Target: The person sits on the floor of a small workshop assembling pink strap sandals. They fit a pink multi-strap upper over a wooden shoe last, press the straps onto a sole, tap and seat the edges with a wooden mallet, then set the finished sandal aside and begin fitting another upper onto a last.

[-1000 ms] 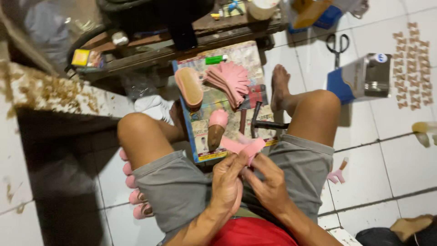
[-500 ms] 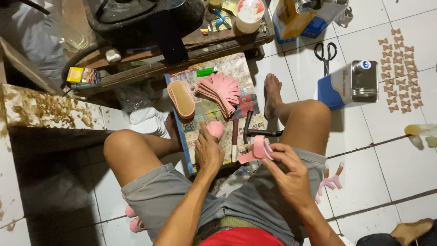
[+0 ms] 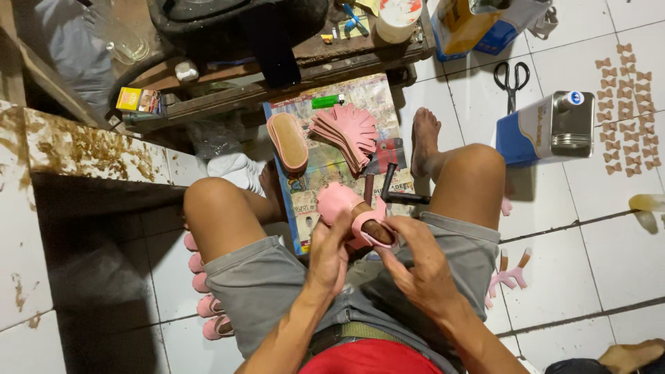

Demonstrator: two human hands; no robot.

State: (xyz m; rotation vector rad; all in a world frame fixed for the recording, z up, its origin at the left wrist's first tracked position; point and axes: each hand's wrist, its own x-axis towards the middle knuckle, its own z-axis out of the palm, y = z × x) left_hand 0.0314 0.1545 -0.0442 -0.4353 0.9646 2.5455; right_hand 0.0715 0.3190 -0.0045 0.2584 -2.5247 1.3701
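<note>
Between my knees, my left hand (image 3: 329,256) steadies the pink shoe upper (image 3: 344,203) while my right hand's (image 3: 415,270) fingers (image 3: 389,260) grip its strap (image 3: 374,230), both clenched.

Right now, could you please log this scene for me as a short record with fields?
Setting: white tiled floor, person seated in grey shorts
Left hand: steadies the pink shoe upper on a brown wooden last
Right hand: grips the same shoe at its heel opening
Work surface: printed board between the knees
On board: fanned stack of pink cut pieces, tan insole, green lighter
Nearby: black scissors, blue and silver metal can, rows of tan bow-shaped pieces
</note>
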